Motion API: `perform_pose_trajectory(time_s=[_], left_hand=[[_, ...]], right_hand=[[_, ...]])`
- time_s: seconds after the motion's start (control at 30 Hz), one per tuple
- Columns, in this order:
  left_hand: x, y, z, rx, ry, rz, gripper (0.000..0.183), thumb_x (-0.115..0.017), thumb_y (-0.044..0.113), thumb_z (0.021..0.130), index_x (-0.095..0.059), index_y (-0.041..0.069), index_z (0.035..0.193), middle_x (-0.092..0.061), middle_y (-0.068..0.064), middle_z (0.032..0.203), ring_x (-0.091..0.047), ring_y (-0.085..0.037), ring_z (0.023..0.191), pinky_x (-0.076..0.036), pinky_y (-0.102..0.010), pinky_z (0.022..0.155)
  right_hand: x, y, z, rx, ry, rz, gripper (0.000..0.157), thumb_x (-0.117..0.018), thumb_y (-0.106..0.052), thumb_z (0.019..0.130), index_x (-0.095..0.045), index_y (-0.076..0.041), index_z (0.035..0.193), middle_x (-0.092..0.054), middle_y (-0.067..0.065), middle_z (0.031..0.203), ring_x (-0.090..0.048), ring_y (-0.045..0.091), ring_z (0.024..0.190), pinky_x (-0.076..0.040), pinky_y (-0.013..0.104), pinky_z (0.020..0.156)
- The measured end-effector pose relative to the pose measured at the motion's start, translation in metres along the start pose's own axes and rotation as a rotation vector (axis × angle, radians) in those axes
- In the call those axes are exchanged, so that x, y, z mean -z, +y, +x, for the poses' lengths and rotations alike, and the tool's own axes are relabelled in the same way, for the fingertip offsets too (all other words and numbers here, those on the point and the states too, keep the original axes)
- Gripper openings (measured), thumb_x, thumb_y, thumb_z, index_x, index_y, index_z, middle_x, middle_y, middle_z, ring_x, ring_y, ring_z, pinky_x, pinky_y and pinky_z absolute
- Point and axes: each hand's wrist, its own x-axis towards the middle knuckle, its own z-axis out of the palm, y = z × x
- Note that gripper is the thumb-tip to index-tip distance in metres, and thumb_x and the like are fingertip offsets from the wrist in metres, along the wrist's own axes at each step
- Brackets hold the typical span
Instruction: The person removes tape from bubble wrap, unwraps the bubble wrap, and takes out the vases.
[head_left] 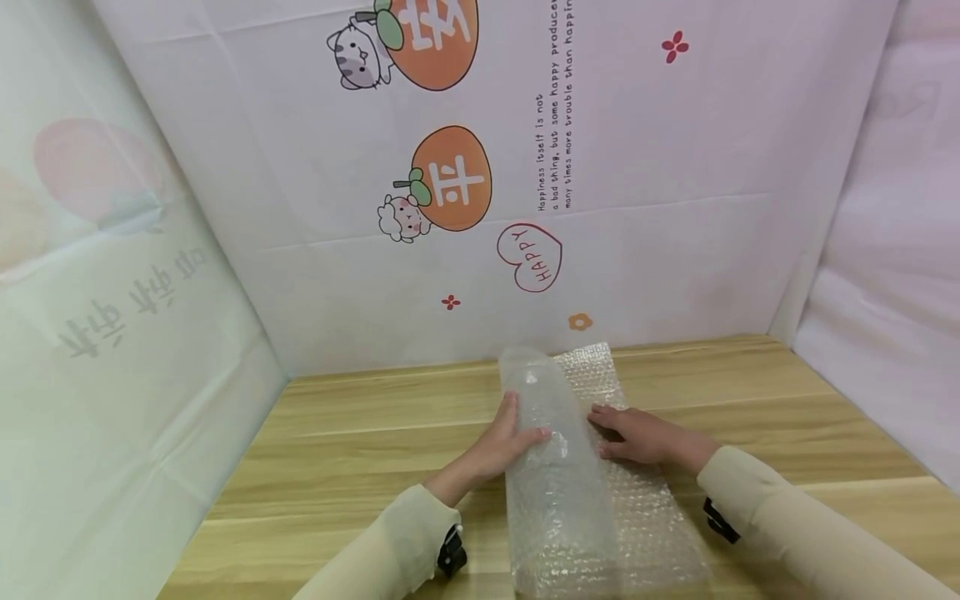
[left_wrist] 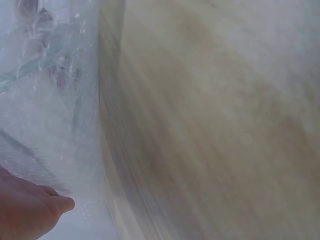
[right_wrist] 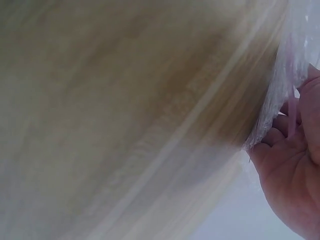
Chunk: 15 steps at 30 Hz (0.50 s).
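Note:
A clear bubble wrap roll (head_left: 558, 492) lies lengthwise on the wooden table, and its flat loose sheet (head_left: 652, 517) extends out on the right. My left hand (head_left: 498, 442) rests against the roll's left side, with the thumb lying over its top. In the left wrist view, part of that hand (left_wrist: 30, 207) shows beside the clear plastic. On the right, my right hand (head_left: 637, 435) touches the flat sheet close to the roll, thumb and fingers apart. The right wrist view has this hand (right_wrist: 295, 165) with its fingers bent at the crinkled plastic edge.
The wooden table (head_left: 360, 467) has a light striped grain. White printed cloth (head_left: 675, 208) hangs behind it, with more cloth (head_left: 112, 375) on the left and on the right. A black strap (head_left: 451, 552) shows at the left sleeve, another (head_left: 722, 521) at the right.

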Motion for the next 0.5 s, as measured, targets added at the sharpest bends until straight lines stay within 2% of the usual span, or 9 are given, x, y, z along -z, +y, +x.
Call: perform_pose_trajectory(time_s=[0.33, 0.5], left_hand=[[0.001, 0.004, -0.001, -0.011, 0.056, -0.02, 0.103, -0.064, 0.04, 0.088, 0.001, -0.008, 0.151, 0.002, -0.024, 0.159, -0.003, -0.03, 0.145, -0.011, -0.045, 0.115], [0.0, 0.014, 0.001, -0.018, 0.079, 0.02, 0.104, -0.068, 0.037, 0.086, -0.002, -0.009, 0.151, -0.001, -0.026, 0.158, -0.005, -0.032, 0.145, -0.012, -0.046, 0.115]], right_hand=[[-0.001, 0.0, 0.001, -0.005, -0.009, 0.02, 0.063, -0.062, -0.03, 0.096, -0.042, 0.009, 0.141, -0.034, 0.032, 0.147, -0.032, 0.048, 0.134, -0.029, 0.058, 0.105], [0.0, 0.0, 0.0, 0.007, 0.005, 0.015, 0.062, -0.062, -0.027, 0.095, -0.042, 0.01, 0.141, -0.035, 0.033, 0.145, -0.033, 0.049, 0.133, -0.03, 0.058, 0.105]])
